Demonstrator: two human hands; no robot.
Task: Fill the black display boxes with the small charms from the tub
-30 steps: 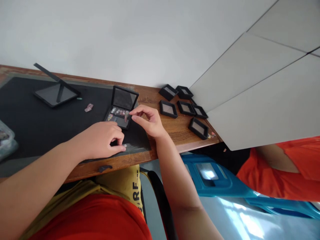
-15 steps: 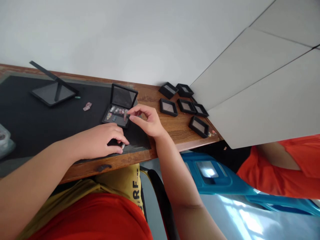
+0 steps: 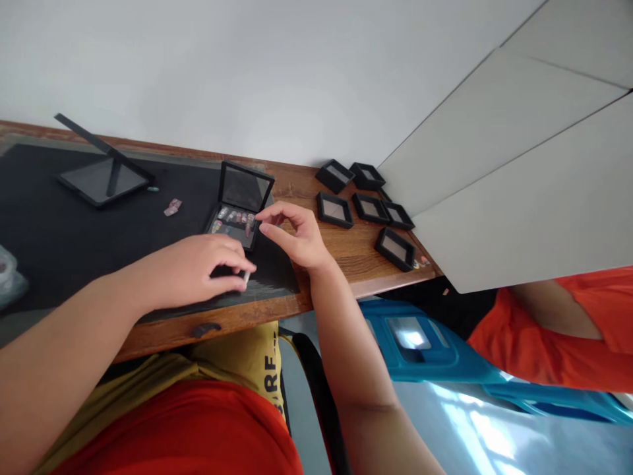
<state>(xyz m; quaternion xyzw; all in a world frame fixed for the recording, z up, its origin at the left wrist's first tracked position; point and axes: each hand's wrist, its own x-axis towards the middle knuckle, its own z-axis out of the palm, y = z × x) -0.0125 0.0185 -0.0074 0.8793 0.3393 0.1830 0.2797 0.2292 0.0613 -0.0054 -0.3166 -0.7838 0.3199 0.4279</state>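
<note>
An open black display case stands on the dark mat, its clear-windowed lid tilted up. Inside lies a row of small decorated press-on nails, and a longer pinkish nail sits near the case's right side. In front of the case, my left hand pinches a small whitish nail between thumb and fingers; that hand hides the case's front part. My right hand is at the case's right edge, thumb and forefinger slightly apart beside the nails, with nothing visible between them.
Several black frame-like boxes lie on the wooden tabletop to the right. Leftward on the mat are a larger open black case, pinkish pieces and a clear container. A person in an orange sleeve sits beyond a grey partition.
My left hand has lifted slightly from the mat, and the whitish nail in its fingers now shows more clearly. My right hand has shifted a little rightward, away from the nails.
</note>
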